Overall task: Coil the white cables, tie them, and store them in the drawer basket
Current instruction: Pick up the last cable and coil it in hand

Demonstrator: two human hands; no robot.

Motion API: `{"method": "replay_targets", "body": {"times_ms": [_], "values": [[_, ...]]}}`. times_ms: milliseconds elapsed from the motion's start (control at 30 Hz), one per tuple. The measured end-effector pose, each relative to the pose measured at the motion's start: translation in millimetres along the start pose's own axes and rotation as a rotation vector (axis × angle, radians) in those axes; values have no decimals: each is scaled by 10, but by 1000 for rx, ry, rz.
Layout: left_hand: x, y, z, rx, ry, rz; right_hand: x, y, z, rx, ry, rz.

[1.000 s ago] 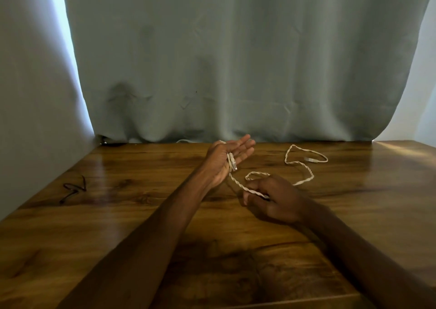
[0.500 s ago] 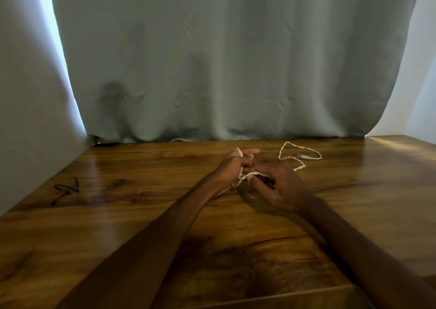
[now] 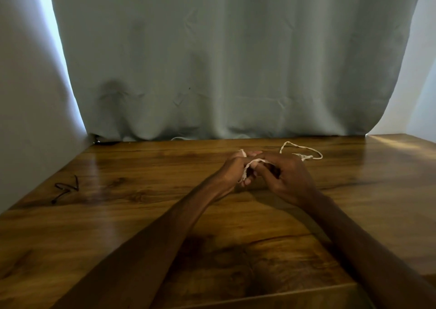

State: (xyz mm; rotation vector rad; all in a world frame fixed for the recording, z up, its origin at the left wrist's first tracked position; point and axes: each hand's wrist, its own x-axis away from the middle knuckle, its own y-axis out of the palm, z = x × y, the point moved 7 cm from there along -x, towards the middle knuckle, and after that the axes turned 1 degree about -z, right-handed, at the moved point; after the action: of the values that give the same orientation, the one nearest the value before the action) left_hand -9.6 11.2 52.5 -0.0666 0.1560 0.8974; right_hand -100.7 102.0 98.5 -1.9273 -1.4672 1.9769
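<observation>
Both hands meet a little right of the frame's centre, just above the desk (image 3: 141, 214). The left hand (image 3: 232, 169) has its fingers curled with turns of the white cable (image 3: 257, 160) wound round them, and the right hand (image 3: 286, 179) is curled close against it, pinching the strand that crosses between the two. The rest of the cable trails off to the right in a loose loop lying on the wood, its end near the right hand. It looks thin, light and limp, with a twisted or braided surface that should give some grip. It will probably sag and spring out of a coil unless the turns are pinned, so the best hold is likely on the gathered turns themselves, with the free tail fed through the other fingers. There is plenty of bare wood on all sides of the hands. The curtain (image 3: 224, 60) closes off the far edge, a pale wall (image 3: 28, 96) bounds the left, and the near edge runs along the bottom of the frame. A small dark tie or wire (image 3: 66, 188) lies well apart at the left. No drawer basket is in view.
</observation>
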Motion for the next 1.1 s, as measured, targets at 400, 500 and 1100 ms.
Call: {"method": "replay_targets", "body": {"times_ms": [400,500,1100], "values": [[524,749,333,319,-263,-827,126,-197,540,216,96,-73],[517,766,390,380,-183,-780,147,138,499,319,54,-233],[32,-69,450,671,153,-90,86,458,19,460,-34,-341]]}}
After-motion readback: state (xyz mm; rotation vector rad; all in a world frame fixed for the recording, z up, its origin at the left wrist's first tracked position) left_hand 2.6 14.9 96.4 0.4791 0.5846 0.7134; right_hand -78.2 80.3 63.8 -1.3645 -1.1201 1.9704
